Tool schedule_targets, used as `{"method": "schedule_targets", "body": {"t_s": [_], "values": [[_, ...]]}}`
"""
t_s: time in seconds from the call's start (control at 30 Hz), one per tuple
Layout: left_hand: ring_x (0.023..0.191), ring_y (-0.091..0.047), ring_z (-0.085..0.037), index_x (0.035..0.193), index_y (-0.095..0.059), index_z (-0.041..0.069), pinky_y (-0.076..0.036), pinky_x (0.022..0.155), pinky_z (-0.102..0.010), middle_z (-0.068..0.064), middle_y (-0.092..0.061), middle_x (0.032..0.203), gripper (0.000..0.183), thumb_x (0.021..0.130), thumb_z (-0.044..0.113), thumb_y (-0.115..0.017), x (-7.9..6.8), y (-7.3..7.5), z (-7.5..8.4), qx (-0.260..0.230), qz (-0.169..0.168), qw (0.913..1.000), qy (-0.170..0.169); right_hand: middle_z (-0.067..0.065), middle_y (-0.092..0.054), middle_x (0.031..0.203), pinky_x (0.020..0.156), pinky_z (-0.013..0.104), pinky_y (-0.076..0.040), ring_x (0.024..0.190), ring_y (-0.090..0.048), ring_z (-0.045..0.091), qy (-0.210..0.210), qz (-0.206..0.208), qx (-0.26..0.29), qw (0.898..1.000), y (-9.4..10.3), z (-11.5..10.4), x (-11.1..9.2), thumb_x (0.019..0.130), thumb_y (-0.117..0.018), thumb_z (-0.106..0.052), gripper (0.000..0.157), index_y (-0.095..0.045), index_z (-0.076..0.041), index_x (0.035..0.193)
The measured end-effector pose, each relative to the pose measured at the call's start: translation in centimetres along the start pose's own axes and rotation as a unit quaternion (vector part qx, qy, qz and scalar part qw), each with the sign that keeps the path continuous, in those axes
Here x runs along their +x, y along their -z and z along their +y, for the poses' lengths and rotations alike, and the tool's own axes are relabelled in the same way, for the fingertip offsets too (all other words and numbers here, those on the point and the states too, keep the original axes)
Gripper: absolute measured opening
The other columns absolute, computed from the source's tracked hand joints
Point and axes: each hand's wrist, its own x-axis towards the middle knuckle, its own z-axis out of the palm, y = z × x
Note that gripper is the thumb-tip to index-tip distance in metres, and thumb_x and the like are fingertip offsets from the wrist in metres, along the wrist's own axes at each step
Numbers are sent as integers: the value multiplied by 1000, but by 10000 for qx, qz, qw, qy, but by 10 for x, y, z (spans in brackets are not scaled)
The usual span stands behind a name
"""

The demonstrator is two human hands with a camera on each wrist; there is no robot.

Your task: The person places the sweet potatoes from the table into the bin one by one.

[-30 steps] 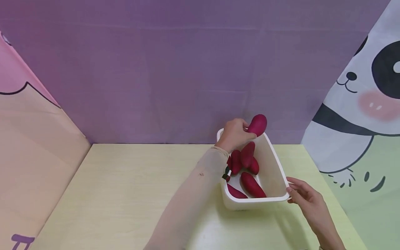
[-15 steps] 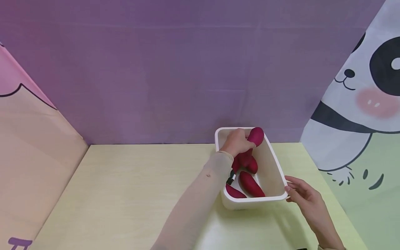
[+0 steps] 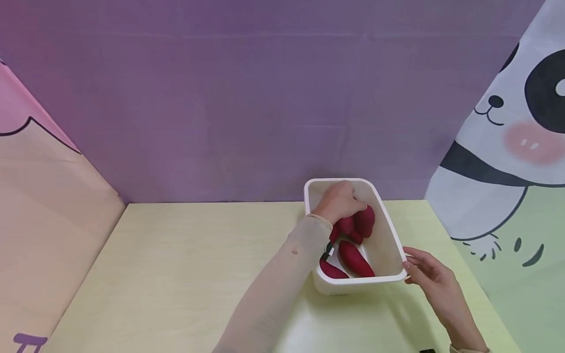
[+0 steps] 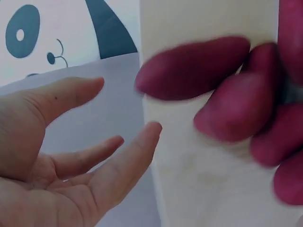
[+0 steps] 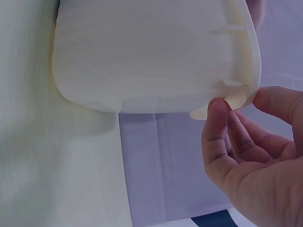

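A white plastic bin (image 3: 384, 280) stands toward the right of the table, with several red-skinned sweet potatoes (image 3: 355, 259) inside. My left hand (image 3: 339, 202) reaches in over the bin's far part. In the left wrist view, the thumb and fingers of the left hand (image 4: 80, 189) are spread apart with nothing between them. One sweet potato (image 4: 194, 68) lies just beyond those fingertips, against others. My right hand (image 3: 437, 287) pinches the bin's near right corner. In the right wrist view, the thumb and fingers of the right hand (image 5: 255, 175) grip the rim.
The pale wooden table (image 3: 185, 274) extends left of the bin. A purple cloth wall (image 3: 212, 113) rises behind it, close to the bin's far side. A panda-printed cloth (image 3: 481, 206) borders the right. A small dark object (image 3: 427, 351) shows at the bottom edge.
My left hand has lowered a sweet potato into the far part of the bin and let go of it. My right hand has stayed on the bin's corner.
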Motion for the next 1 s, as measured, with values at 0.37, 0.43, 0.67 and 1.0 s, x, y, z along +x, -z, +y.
{"method": "schedule_targets", "body": {"t_s": [0.37,0.43,0.67,1.0], "values": [[90,-57,-16,122,-67,2,-48,80,-25,-6,-68,104,39,92,27,-68,-20,26,12,492,-37,9986,-203,-1,-72,103,69,24,-56,81,-68,10,-2,-7,53,10000,1,1,3,98,-61,0,35,-55,11,131],[88,-58,-16,122,-67,2,-48,79,-25,-7,-69,101,39,93,27,-67,-27,31,8,505,-13,9984,-256,-1,-72,103,69,24,-56,81,-68,10,16,-22,58,10000,1,1,3,98,-61,1,34,-55,11,130],[105,-62,-20,129,-63,3,-50,89,-30,-7,-67,118,46,92,30,-70,-55,48,-13,-73,296,9993,-209,-1,-73,102,69,24,-56,82,-69,10,122,-18,-187,9997,3,2,4,98,-61,0,34,-56,10,130],[99,-66,-25,125,-65,7,-53,84,-36,-9,-64,119,40,91,27,-73,-104,66,-49,-446,791,9958,-129,-3,-72,103,69,24,-56,83,-69,10,52,15,-280,9996,5,2,2,98,-62,0,34,-57,9,130]]}}
